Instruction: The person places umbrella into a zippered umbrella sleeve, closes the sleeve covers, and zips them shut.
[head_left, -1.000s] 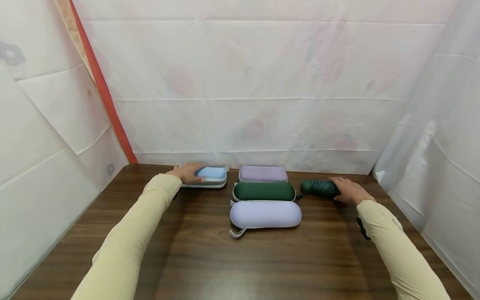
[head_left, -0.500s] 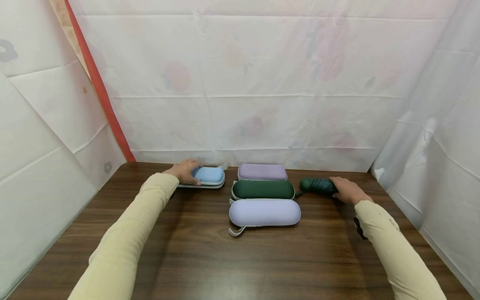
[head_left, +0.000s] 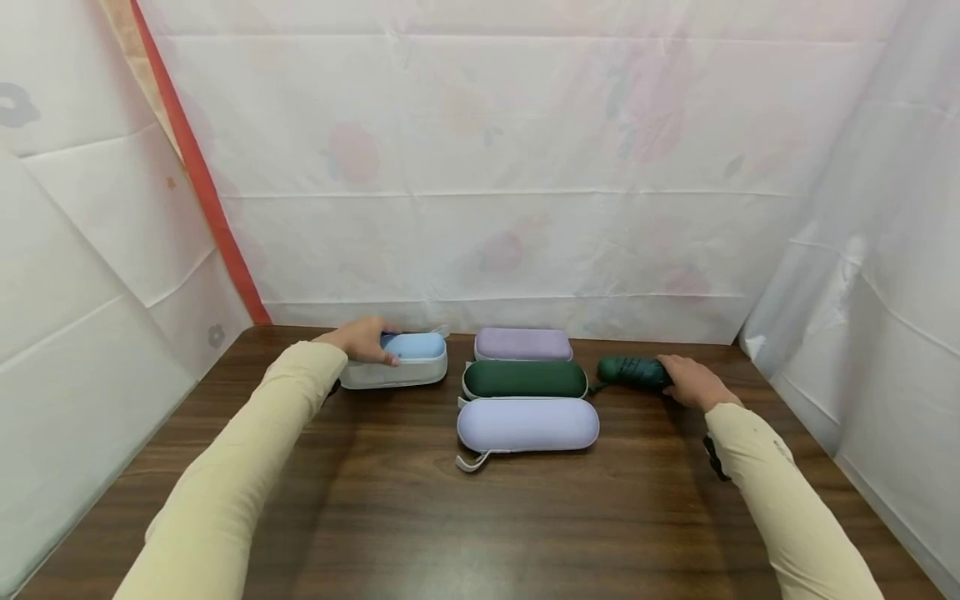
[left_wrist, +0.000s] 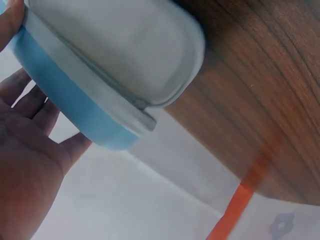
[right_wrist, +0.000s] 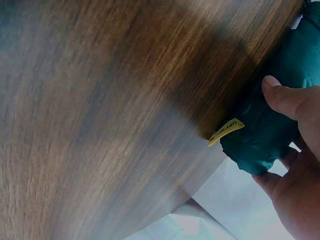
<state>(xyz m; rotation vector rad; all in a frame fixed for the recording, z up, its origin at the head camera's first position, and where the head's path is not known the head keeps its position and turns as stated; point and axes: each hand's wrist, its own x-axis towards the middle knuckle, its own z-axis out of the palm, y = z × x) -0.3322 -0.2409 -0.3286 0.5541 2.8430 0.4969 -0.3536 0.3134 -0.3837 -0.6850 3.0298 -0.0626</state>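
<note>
My left hand [head_left: 362, 340] grips the left end of a light blue zip umbrella case [head_left: 412, 345] at the table's far left. The case stands unzipped, and its pale grey lining [left_wrist: 130, 40] shows in the left wrist view. There, the thumb lies at the rim and the fingers spread behind the blue shell [left_wrist: 65, 85]. What lies deeper inside is out of sight. On the right, my right hand [head_left: 696, 382] holds the end of a folded dark green umbrella [head_left: 633, 372] resting on the table. Its small yellow tag [right_wrist: 226, 131] hangs near the thumb.
Between the hands, a purple case [head_left: 523, 343], a dark green case [head_left: 525, 379] and a lavender case [head_left: 528, 424] lie in a column on the brown wooden table [head_left: 480, 517]. White printed sheets [head_left: 480, 167] close off the back and both sides.
The blue case has tipped, with much more of its pale grey part facing the head camera. My left hand has shifted slightly left with it. The right hand stays on the umbrella.
</note>
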